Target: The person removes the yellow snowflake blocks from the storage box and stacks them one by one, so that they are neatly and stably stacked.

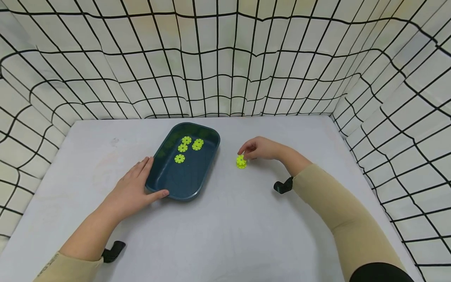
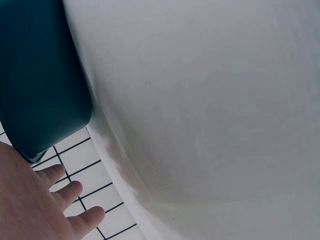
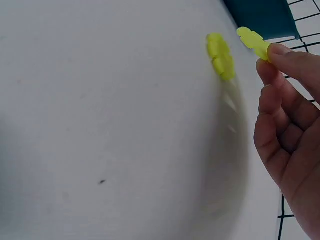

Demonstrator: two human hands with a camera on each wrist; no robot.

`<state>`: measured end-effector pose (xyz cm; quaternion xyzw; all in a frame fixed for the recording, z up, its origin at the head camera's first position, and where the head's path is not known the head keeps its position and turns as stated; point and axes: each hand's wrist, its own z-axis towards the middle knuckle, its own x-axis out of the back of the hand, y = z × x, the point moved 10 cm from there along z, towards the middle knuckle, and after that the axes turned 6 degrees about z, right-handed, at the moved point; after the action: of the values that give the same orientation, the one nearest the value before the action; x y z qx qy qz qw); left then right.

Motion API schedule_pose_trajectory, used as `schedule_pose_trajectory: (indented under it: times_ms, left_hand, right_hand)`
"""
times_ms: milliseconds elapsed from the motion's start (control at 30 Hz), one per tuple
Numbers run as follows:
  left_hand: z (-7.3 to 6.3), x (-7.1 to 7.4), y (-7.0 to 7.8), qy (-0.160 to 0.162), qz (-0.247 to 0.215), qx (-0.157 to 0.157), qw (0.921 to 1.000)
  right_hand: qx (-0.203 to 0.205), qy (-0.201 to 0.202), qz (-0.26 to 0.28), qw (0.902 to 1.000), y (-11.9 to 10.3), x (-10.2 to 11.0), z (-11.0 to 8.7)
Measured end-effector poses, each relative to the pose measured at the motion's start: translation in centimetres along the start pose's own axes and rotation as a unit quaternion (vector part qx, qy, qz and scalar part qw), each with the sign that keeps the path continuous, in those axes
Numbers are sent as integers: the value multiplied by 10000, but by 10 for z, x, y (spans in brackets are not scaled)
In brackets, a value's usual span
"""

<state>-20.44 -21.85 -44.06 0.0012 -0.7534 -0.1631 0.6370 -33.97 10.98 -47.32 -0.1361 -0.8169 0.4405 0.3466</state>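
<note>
Left hand (image 1: 132,188) rests against tray (image 1: 176,180), thumb spread from fingers. Right hand (image 1: 262,149) pinches yellow disc (image 3: 253,42) (thumb and fingertip) near second disc (image 3: 220,56) on table (image 1: 225,235). More discs (image 1: 179,158) lie inside tray; black grid (image 1: 196,17) beyond.

At 3 o'clock, a right hand (image 3: 300,130) pinches a notched yellow disc (image 3: 252,40), with matching yellow plastic (image 3: 220,56) on the white tabletop (image 3: 125,100) toward the disc's 8 o'clock and a teal tray (image 3: 265,17) toward 1 o'clock.
</note>
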Motion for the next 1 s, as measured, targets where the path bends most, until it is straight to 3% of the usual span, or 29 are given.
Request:
schedule_pose_trajectory:
  times_ms: [300, 533, 1000]
  left_hand:
    - [-1, 0, 1, -38, -28, 42, 10000]
    - [-1, 0, 0, -60, -68, 30, 10000]
    - [-2, 2, 4, -43, -52, 3, 10000]
  right_hand:
    - [-194, 52, 300, 9993, 20, -2, 2]
    - [-209, 65, 429, 9988, 22, -3, 3]
    - [-168, 47, 75, 9998, 21, -5, 4]
